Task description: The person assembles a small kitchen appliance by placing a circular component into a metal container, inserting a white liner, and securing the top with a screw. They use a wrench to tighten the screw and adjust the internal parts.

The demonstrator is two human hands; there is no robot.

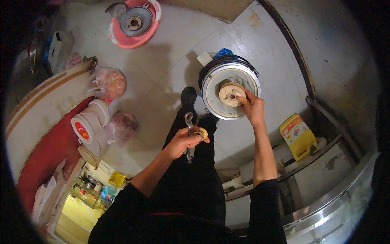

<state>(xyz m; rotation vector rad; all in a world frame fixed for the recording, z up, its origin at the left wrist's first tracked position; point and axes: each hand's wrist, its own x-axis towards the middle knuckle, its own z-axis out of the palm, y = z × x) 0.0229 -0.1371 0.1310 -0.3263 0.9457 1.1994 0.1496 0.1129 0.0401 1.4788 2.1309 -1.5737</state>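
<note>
My left hand (180,143) is closed around a metal ring wrench (189,118), whose ends stick out above and below the fingers. The same hand pinches a small round yellowish piece (202,132); its exact kind is unclear. Ahead and to the right stands a round machine with a silvery rim (206,83) and a pale inside. Over its middle sits a cream-coloured disc (226,94) with a hole at its centre. My right hand (254,107) grips that disc at its right edge, thumb and fingers together. Whether the disc rests on the machine's shaft, I cannot tell.
A pink basin (156,30) holding a round metal plate (135,23) lies farther off. Plastic bags (109,83) and a white bucket (90,122) stand at the left. To the right is a yellow jug (302,148) beside pipes. Black hose (221,60) rings the machine.
</note>
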